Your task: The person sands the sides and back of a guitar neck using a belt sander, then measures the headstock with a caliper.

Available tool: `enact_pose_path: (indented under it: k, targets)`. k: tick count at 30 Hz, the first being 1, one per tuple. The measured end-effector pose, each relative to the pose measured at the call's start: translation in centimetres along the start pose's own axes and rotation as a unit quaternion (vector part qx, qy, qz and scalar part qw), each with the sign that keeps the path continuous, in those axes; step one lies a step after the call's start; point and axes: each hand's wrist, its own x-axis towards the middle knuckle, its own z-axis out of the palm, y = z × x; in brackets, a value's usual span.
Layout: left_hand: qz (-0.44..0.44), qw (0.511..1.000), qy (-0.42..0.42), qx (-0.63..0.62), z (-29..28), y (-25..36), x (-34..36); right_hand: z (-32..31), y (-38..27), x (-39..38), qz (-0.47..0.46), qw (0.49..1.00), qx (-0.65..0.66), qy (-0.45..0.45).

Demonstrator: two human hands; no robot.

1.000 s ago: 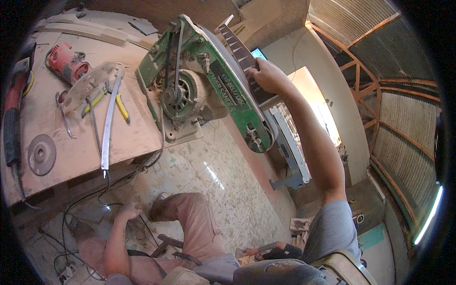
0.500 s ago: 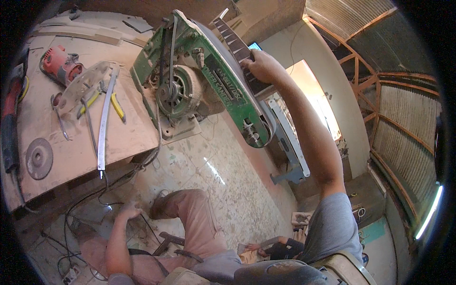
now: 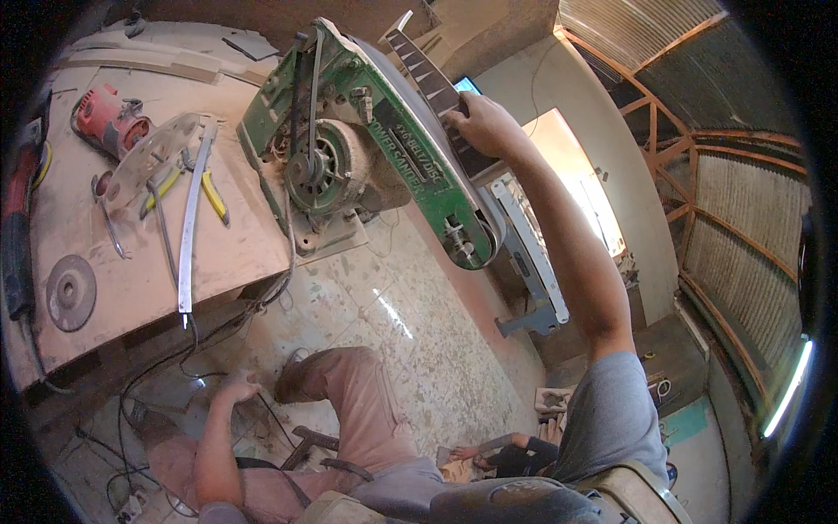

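A dark guitar fretboard (image 3: 429, 77) with pale, wedge-shaped inlays lies along the belt side of a green belt sander (image 3: 410, 144). My right hand (image 3: 478, 125) is closed on the fretboard's nearer part, with the arm stretched up from the lower right. How firmly the wood touches the belt is hidden behind the machine's edge. Down at the lower left, my left hand (image 3: 236, 387) hangs beside my leg, below the bench edge. Its fingers are small and unclear, and a dark cable passes close to it.
On the dusty bench (image 3: 236, 253) lie a red power tool (image 3: 112, 120), yellow-handled pliers (image 3: 215, 199), a metal strip (image 3: 194, 227), a grinding disc (image 3: 72, 293) and an angle grinder (image 3: 22, 201). Cables (image 3: 131, 384) trail across the floor. Another person's hand (image 3: 464, 453) shows at the bottom.
My right hand and the fretboard have shifted very slightly up and left along the sander. My left hand looks the same.
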Motion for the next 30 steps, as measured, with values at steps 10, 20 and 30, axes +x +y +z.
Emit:
enact_pose_path:
  k: [10, 20, 30]
  targets:
    - [0.020, 1.000, 0.012, 0.002, 1.0, -1.4, 1.3, -0.8, -0.7, -1.8, -0.022, 0.997, 0.077, 0.017]
    - [0.003, 0.999, -0.020, 0.027, 1.1, -1.1, 1.2, -1.9, -2.3, -2.0, -0.121, 0.969, 0.210, 0.039]
    - [0.008, 0.999, -0.029, -0.027, 2.5, -3.8, 3.4, -2.1, -3.0, -0.6, -0.140, 0.951, 0.274, 0.011]
